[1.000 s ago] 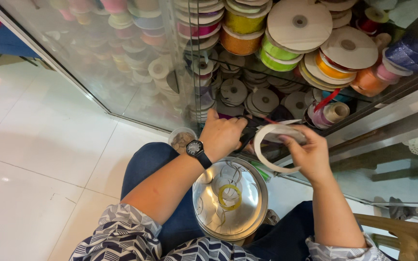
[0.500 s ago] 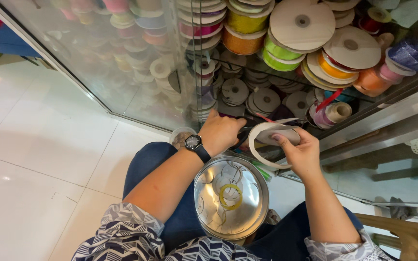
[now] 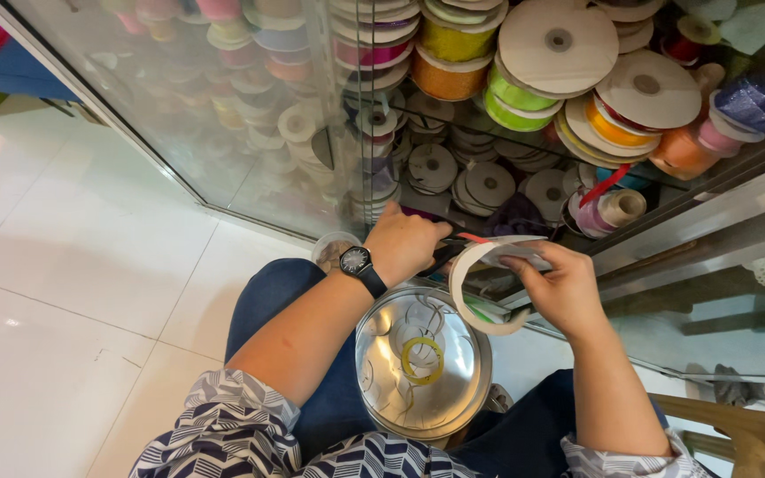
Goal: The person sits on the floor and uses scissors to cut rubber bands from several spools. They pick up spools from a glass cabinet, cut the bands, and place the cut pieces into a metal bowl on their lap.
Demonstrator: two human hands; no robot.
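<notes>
Over the lap, just above the round metal tin (image 3: 382,389) resting between the knees, the right hand (image 3: 560,288) pinches a loop of white ribbon (image 3: 480,283), fingers clamped on its upper end. Left hand (image 3: 405,248), wristwatch (image 3: 360,263) showing, is closed around black scissors (image 3: 449,252) meeting the ribbon. A yellow ring (image 3: 422,360) lies inside the tin. Ribbon spools (image 3: 560,44) crowd the glass cabinet beyond.

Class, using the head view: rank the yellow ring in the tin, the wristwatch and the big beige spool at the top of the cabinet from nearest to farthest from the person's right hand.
Measured from the right hand:
1. Yellow ring, lower left, inside the round metal tin.
2. Wristwatch, farther left, on the other wrist.
3. Big beige spool, straight above, high in the cabinet.
</notes>
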